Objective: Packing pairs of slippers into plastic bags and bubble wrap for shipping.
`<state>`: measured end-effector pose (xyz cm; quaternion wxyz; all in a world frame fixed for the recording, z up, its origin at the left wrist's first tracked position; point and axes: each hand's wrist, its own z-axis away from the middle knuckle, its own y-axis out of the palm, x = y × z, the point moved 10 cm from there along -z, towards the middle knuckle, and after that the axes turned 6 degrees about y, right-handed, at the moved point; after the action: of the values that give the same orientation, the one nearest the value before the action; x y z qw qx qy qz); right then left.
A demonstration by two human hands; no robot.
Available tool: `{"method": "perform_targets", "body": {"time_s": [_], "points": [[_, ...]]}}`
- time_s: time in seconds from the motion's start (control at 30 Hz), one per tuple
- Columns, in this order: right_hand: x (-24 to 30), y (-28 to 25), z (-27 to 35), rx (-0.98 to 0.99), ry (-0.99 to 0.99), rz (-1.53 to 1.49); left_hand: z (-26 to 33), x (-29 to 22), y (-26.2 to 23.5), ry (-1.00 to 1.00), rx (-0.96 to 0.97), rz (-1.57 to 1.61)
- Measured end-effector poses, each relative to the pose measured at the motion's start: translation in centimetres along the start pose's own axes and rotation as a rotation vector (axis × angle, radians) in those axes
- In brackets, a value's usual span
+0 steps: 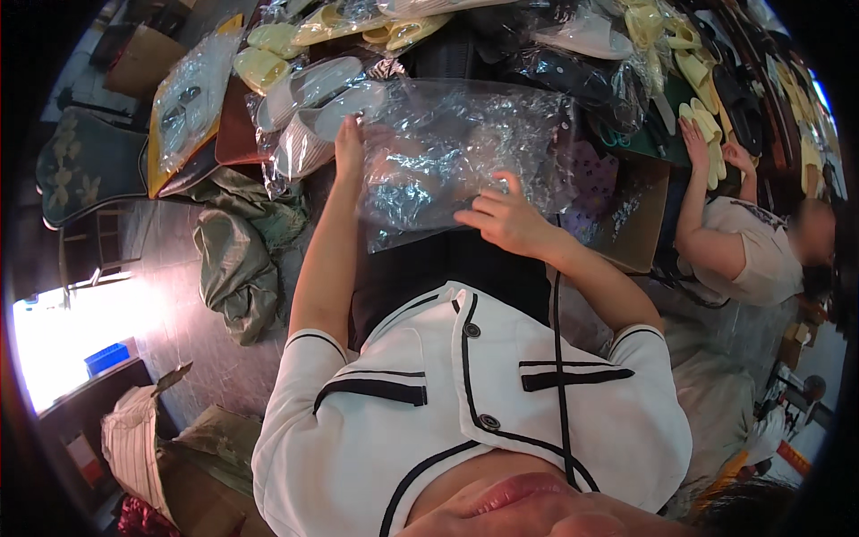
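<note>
A large clear plastic bag (pixel 420 170) is spread in front of my body, wrinkled and shiny with reflections. My left hand (pixel 351 152) grips its left edge, thumb on the near side and the other fingers hidden behind the film. Over the right half of the bag is my right hand (pixel 512 219), its fingers partly bent and apart; I see nothing held in them. Just beyond my left hand lie light grey slippers (pixel 309 143) in clear wrapping. Whether the bag touches them cannot be made out.
Yellow slippers (pixel 335 25) and dark wrapped slippers (pixel 573 80) crowd the far side. An open cardboard box (pixel 640 215) stands right of the bag. Farther right, a co-worker (pixel 743 242) handles pale yellow slippers (pixel 707 134). A green-grey sack (pixel 234 268) lies on the left floor.
</note>
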<state>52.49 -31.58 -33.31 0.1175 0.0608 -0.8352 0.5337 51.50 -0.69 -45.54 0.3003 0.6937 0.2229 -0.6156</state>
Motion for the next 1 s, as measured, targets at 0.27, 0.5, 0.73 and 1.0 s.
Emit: {"method": "perform_targets", "body": {"time_s": [0.27, 0.5, 0.73, 1.0], "points": [[-1.3, 5.3, 1.6, 0.262, -0.062, -0.171, 2.8, -2.3, -1.2, -0.368, 0.188, -0.153], [-3.4, 2.9, 0.0, 0.257, 0.064, -0.462, 4.7, -3.4, 0.4, -0.195, 0.070, -0.177], [-10.4, -6.5, 4.1, -0.326, 0.576, 0.164, 7.3, -1.4, -0.2, -0.265, -0.040, -0.222], [-15.4, 4.1, 12.8, -0.243, 1.084, -1.076, 7.9, -1.4, 0.1, -0.056, 0.016, -0.102]]}}
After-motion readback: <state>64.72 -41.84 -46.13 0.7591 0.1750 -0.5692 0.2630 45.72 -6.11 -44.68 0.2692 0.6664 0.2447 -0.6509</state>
